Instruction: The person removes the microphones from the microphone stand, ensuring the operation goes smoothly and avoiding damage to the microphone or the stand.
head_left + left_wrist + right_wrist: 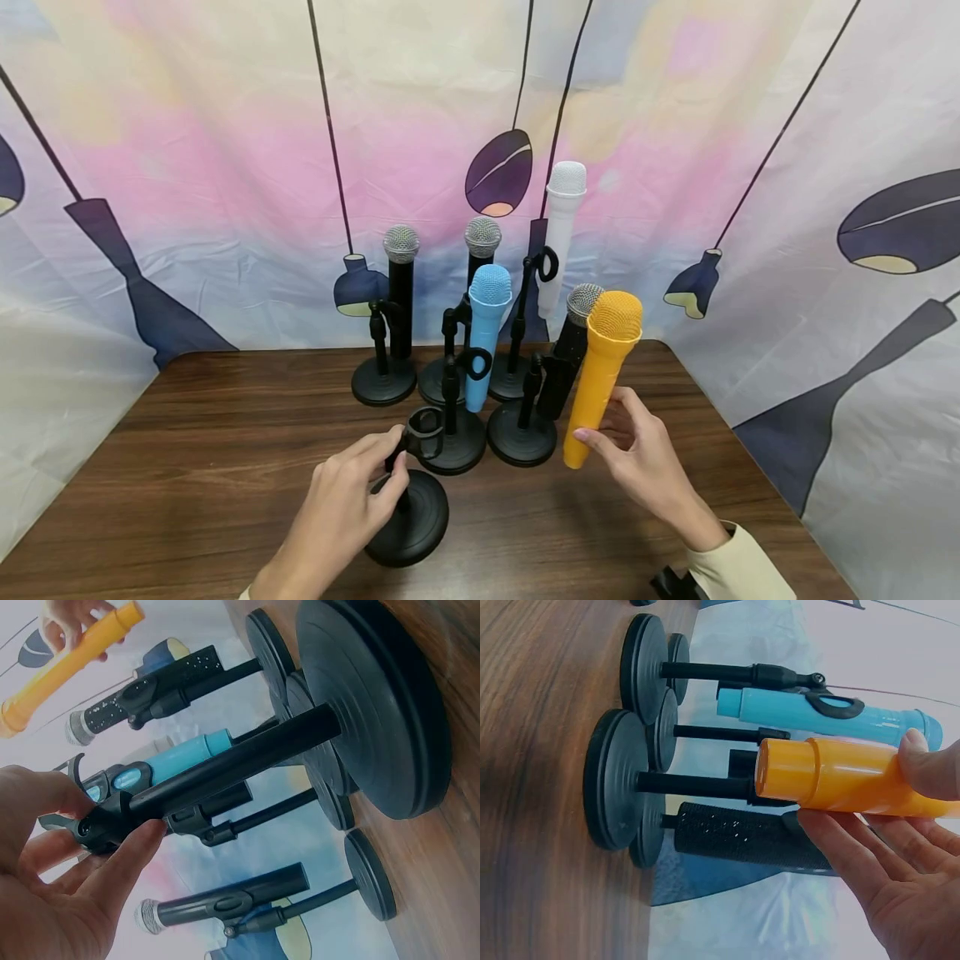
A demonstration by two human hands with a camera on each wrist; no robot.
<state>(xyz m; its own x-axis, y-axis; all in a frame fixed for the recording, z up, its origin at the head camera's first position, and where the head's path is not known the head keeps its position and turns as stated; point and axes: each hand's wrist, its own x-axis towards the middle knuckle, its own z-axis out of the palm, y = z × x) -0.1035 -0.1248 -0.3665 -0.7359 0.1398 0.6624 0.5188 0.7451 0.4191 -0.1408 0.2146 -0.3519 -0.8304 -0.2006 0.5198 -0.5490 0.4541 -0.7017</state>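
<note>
My right hand [648,462] grips a yellow microphone [603,367] by its lower body, head up and slightly tilted, above the table's right side. The right wrist view shows the thumb on one side of the yellow barrel and the fingers on the other. Near the front, my left hand [341,500] pinches the top of a black microphone stand [408,521] just below its clip [426,432]. Nothing sits in that clip, and the round base is down on the wood. Just behind, a blue microphone [489,312] is held in another stand's clip.
Several more black stands cluster behind, with black silver-headed microphones [402,283] and a white microphone [562,225] at the back. A speckled black microphone [564,367] stands close to the yellow one. The brown wooden table [225,450] ends at a printed cloth backdrop [247,167].
</note>
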